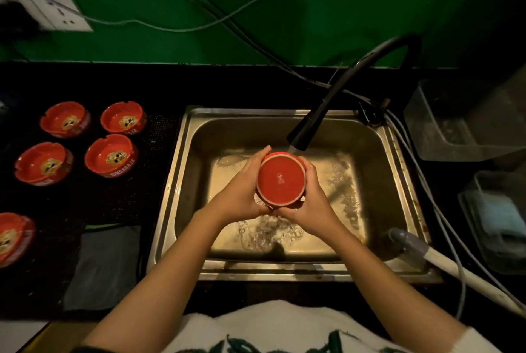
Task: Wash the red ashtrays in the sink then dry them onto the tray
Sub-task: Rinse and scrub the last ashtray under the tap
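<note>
Red ashtray point(281, 179) under the running faucet point(336, 102), base turned up, over the sink point(182, 181).
Gripped on both sides by left hand point(242, 193) and right hand point(308, 201); rinsing midway, drying undone; five more ashtrays point(111, 155) waiting on the left counter.

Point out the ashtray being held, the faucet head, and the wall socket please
held ashtray point(281, 179): head view, middle of its red underside, facing the camera.
faucet head point(299, 139): head view, black spout end above the sink.
wall socket point(57, 12): head view, white faceplate, upper left.
</note>
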Demonstrator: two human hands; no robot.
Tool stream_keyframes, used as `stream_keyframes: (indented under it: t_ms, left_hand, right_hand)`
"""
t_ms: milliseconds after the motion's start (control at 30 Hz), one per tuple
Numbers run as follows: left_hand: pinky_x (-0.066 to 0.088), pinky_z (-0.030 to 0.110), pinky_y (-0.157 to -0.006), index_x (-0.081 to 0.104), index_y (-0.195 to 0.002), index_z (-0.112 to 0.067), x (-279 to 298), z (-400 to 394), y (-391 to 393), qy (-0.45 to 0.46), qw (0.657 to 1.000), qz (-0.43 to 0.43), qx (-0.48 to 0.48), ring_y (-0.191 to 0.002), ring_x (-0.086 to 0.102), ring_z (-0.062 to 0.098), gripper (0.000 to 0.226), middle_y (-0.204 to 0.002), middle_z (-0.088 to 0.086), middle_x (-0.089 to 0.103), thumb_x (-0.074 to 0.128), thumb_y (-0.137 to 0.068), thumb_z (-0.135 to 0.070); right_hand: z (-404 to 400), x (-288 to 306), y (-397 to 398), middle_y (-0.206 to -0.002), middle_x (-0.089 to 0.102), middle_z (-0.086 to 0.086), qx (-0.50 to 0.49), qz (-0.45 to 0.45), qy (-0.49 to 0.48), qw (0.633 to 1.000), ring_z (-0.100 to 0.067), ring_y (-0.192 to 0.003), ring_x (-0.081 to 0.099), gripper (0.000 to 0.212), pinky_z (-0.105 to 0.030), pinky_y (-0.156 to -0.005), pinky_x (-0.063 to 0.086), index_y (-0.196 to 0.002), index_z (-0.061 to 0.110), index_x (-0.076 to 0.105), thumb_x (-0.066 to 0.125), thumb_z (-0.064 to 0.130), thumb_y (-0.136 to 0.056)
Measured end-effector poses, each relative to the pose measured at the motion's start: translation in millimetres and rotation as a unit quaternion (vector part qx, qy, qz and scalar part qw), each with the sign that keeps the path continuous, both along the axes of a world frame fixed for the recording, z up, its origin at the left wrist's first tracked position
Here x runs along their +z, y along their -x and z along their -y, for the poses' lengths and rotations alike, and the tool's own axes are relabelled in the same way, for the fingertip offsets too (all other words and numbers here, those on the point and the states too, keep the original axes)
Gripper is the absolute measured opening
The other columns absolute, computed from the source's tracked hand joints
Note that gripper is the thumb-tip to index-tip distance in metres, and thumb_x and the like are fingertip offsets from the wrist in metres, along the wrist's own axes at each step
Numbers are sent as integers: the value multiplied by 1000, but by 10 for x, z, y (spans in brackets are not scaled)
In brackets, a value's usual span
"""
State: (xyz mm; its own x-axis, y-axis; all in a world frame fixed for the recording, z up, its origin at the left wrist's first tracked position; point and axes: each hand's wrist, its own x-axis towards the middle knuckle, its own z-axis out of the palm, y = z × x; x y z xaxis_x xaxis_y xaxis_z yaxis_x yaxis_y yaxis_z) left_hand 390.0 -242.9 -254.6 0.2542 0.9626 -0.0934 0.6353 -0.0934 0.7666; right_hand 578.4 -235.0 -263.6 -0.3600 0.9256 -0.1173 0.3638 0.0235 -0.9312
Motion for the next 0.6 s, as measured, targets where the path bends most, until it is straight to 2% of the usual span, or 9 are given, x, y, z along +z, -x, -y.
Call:
stream_keyframes:
  t_ms: [67,167,233,333,433,467,533,600]
  left_hand:
    - [26,19,-109,-2,-155,-27,99,-27,41,-19,1000,-19,-12,-138,26,5,134,-156,-3,21,91,-59,-41]
    - [34,22,-106,9,-152,-25,151,-37,70,-33,999,-35,-23,-132,31,5,127,-151,-3,24,93,-58,-37]
    - [38,23,-105,15,-148,-25,136,-11,87,-36,999,-33,-23,-128,33,3,120,-148,-5,27,94,-57,-33]
    - [43,24,-101,21,-144,-30,68,22,119,-44,999,-16,-9,-127,39,3,116,-142,-11,33,94,-54,-34]
    - [46,29,-100,23,-140,-33,-1,35,126,-39,999,5,29,-127,39,0,113,-137,-13,35,93,-52,-35]
    - [46,31,-100,23,-139,-36,-20,33,130,-41,998,12,47,-126,37,-3,112,-135,-16,35,93,-52,-35]
    - [45,30,-99,20,-136,-43,-34,14,146,-51,995,17,82,-124,35,-5,112,-130,-25,31,91,-49,-41]
    - [43,30,-98,19,-135,-47,-34,-32,182,-62,992,18,108,-123,37,3,113,-128,-23,29,88,-46,-49]
  right_hand:
    - [-38,76,-24,-133,35,24,38,5,12,999,5,-125,38,111,-28,-98,48,-145,33,16,90,26,-63]
    - [-99,106,-54,-143,29,12,86,26,48,995,-8,-131,37,119,-38,-100,48,-147,41,6,89,33,-62]
    - [-104,107,-73,-142,29,11,112,17,75,991,-12,-130,40,119,-40,-97,50,-146,45,5,88,33,-62]
    - [-160,240,-147,-136,36,18,145,-1,112,983,-6,-119,51,111,-33,-92,53,-147,40,14,88,26,-65]
    - [-464,375,-368,-130,51,11,185,50,160,968,-6,-107,60,91,-28,-89,54,-141,34,29,84,29,-68]
    - [-620,398,-456,-128,55,8,177,75,170,967,-7,-105,62,86,-28,-88,54,-142,29,33,81,30,-71]
    - [-1004,327,-637,-126,58,3,90,125,150,976,-12,-103,61,68,-28,-84,54,-138,21,43,75,27,-79]
    - [-1412,203,-766,-123,58,-2,-85,65,151,983,-20,-111,58,50,-28,-85,51,-130,16,50,70,18,-85]
